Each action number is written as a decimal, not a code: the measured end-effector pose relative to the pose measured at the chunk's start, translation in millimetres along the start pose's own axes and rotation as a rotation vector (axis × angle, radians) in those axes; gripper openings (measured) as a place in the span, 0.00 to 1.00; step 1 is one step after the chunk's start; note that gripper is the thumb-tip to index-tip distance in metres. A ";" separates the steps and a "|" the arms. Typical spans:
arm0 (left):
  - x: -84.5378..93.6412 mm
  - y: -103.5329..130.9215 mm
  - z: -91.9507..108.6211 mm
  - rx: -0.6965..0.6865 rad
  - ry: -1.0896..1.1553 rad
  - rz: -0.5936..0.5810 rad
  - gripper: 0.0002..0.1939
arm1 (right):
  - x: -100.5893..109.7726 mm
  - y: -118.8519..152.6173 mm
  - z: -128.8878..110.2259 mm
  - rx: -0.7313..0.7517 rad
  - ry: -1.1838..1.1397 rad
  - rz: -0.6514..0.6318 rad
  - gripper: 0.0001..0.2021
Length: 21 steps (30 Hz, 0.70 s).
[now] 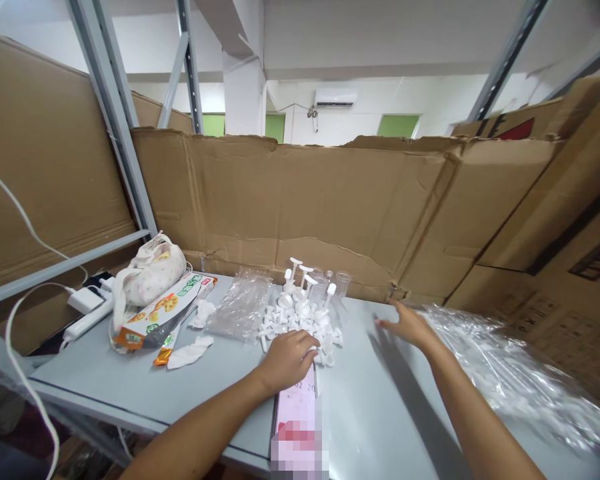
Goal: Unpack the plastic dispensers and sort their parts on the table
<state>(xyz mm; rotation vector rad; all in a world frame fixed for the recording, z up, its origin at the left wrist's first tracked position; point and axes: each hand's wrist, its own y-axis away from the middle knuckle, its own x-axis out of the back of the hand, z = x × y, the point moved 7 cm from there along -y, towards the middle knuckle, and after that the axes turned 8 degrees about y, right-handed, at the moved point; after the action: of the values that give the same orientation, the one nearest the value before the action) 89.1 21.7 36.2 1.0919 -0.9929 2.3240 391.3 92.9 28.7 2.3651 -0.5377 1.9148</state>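
Observation:
My left hand (291, 359) lies at the near edge of a pile of small white plastic parts (300, 313), over the top end of a phone (300, 407) with a pink screen. Its fingers are curled in towards the thumb; whatever they hold is hidden. To the right, my right hand (407, 324) is held above the grey table (365, 413), thumb and fingers apart, with nothing in it. White pump-like pieces (307, 280) stand at the back of the pile, beside clear plastic cups (343, 283).
Left of the pile lie a clear plastic bag (243, 303), crumpled tissues (190, 353), a printed box (167, 310) and a white cloth pouch (153, 270). At right is a large clear bag of white parts (525, 380). A cardboard wall (300, 193) closes off the back.

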 end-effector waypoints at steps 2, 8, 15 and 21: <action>-1.3 -0.2 0.9 -0.007 0.002 -0.005 0.11 | -11.9 13.4 -15.4 0.218 -0.052 -0.027 0.35; 0.2 -0.9 -1.5 -0.001 0.005 0.007 0.11 | -36.0 32.1 -61.5 0.438 -0.178 -0.008 0.30; 3.2 -1.3 -3.3 0.005 0.006 0.012 0.11 | -35.4 22.7 -74.7 0.233 -0.135 0.044 0.25; 4.3 -0.3 -0.7 -0.005 0.006 0.013 0.11 | -2.6 8.8 -71.4 0.119 -0.149 0.210 0.23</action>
<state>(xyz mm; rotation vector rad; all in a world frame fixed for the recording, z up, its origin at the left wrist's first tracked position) 86.2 22.5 39.4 1.0784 -1.0060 2.3326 321.2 103.4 41.2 2.6383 -0.7298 1.9086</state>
